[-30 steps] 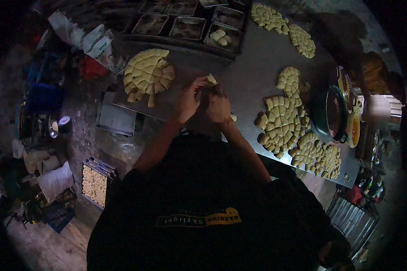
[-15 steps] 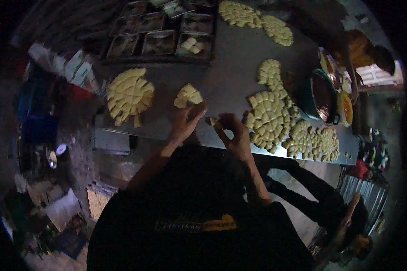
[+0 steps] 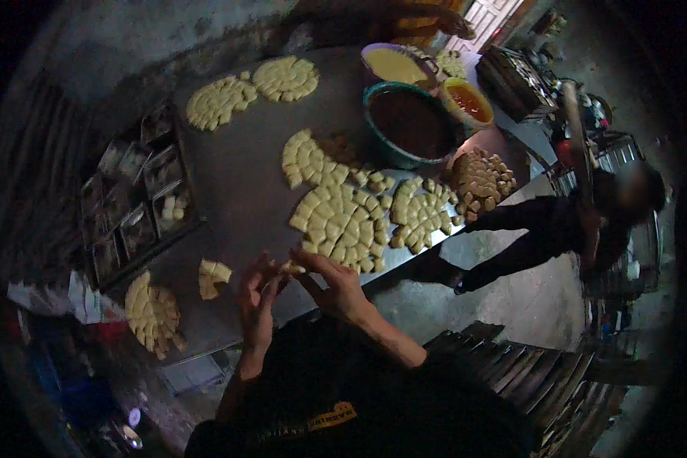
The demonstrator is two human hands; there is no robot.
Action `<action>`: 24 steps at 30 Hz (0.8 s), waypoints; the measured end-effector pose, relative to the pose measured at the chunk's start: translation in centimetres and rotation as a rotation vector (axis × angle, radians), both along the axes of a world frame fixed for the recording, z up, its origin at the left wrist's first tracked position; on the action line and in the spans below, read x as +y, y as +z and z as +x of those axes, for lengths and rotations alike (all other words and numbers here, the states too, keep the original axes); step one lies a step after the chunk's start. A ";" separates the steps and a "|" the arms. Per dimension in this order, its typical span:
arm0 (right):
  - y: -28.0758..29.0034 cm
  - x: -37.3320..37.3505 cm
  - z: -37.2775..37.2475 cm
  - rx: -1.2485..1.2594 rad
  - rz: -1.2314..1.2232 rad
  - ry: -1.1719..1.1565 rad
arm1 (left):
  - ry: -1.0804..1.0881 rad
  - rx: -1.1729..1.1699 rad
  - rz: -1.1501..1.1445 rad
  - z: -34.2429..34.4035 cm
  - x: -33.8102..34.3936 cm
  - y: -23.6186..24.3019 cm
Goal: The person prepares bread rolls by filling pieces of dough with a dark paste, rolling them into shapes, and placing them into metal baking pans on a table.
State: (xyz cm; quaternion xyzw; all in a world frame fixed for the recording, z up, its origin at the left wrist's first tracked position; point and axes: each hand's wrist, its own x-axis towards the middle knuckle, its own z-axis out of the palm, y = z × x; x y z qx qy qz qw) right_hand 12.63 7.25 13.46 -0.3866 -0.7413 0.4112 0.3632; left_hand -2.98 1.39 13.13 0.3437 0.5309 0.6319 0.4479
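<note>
Close to the table's near edge, my two hands meet around a small pale piece of dough (image 3: pixel 291 269). The fingers of my right hand (image 3: pixel 337 288) pinch it from the right. My left hand (image 3: pixel 258 296) has its fingers bent against its other side, partly in shadow. A small cluster of cut dough (image 3: pixel 214 278) lies on the table to the left of my left hand. Just beyond my right hand spreads a large round of dough cut into pieces (image 3: pixel 340 221). Another cut round (image 3: pixel 153 313) sits at the table's left end.
A dark tray of square tins (image 3: pixel 137 198) stands at the left, a few pale pieces in one tin. A green basin of dark filling (image 3: pixel 408 126), a purple basin (image 3: pixel 395 65) and a yellow bowl (image 3: pixel 467 103) are at the back right. A person (image 3: pixel 588 221) stands right.
The view has swung right, bringing more of the basins and floor into sight. My hands have come together; my left hand, spread before, now bends its fingers at the dough piece.
</note>
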 end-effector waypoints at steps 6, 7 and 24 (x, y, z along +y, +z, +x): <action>-2.6 1.7 5.1 0.372 -0.252 0.280 | -0.228 1.203 0.603 4.2 2.5 1.2; -2.9 1.0 6.3 0.432 -0.501 0.351 | -0.288 1.208 0.570 5.0 2.6 0.8; 4.6 28.2 21.6 -0.283 0.097 0.025 | -0.128 0.159 0.232 14.3 11.1 -1.4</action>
